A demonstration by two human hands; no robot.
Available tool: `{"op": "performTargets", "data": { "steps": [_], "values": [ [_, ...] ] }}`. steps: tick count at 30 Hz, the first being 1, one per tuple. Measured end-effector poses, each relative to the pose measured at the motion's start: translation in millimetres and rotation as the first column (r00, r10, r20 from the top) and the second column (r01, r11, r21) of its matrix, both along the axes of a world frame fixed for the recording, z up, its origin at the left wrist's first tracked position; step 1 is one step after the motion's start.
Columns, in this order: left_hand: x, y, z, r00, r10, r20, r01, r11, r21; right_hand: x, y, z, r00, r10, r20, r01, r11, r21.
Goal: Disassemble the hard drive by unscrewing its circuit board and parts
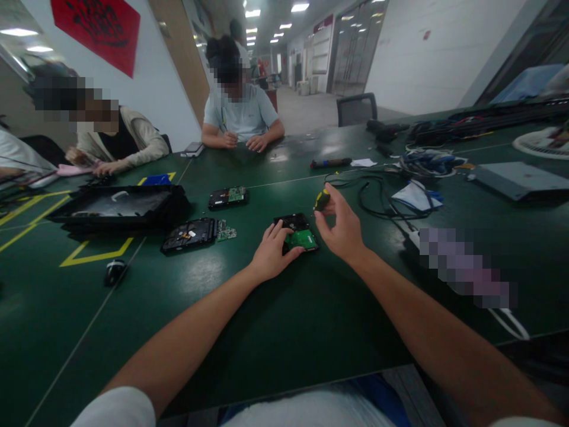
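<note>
Hard drive: on table, green circuit board up | left hand: spread over drive's left side | right hand: pinching yellow-black screwdriver by drive's right edge | tip: brace drive flat, align shaft squarely

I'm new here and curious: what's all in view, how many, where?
Table: one, green, foreground
Drive: one, black and green, centre
Devices: two, dark, left of drive
Tool: one, yellow and black, in right hand
Casing: one, black, left
Small item: one, dark, left
Cables: several, black, right
Cloth: one, white and blue, right
Box: one, grey, right
Round part: one, white, far right
Mesh chair: one, dark, across table
Poster: one, red, upper left
Lights: several, white, ceiling
People: several, pale clothes, around table
Left hand: one, bare, on drive
Right hand: one, bare, holding tool
</note>
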State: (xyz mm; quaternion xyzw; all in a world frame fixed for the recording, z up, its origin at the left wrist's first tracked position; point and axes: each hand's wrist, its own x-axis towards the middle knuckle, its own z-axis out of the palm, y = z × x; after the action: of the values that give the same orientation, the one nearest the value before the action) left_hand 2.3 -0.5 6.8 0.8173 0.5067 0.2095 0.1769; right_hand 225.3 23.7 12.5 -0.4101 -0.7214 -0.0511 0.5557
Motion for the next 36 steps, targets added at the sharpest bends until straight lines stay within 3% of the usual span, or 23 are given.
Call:
{"op": "performTargets", "data": {
  "steps": [31,36],
  "values": [
    [-0.5,-1.2,1.7,1.0,-0.006,0.017,0.006,1.0,-0.007,2.7,2.4,-1.4,0.995,0.062,-0.08,-0.066,0.997,-0.045],
    [-0.6,-0.6,0.1,1.0,0.004,0.003,-0.004,1.0,-0.015,2.8,2.8,-1.9,0.999,0.035,-0.042,-0.034,0.999,0.005]
  ]
}}
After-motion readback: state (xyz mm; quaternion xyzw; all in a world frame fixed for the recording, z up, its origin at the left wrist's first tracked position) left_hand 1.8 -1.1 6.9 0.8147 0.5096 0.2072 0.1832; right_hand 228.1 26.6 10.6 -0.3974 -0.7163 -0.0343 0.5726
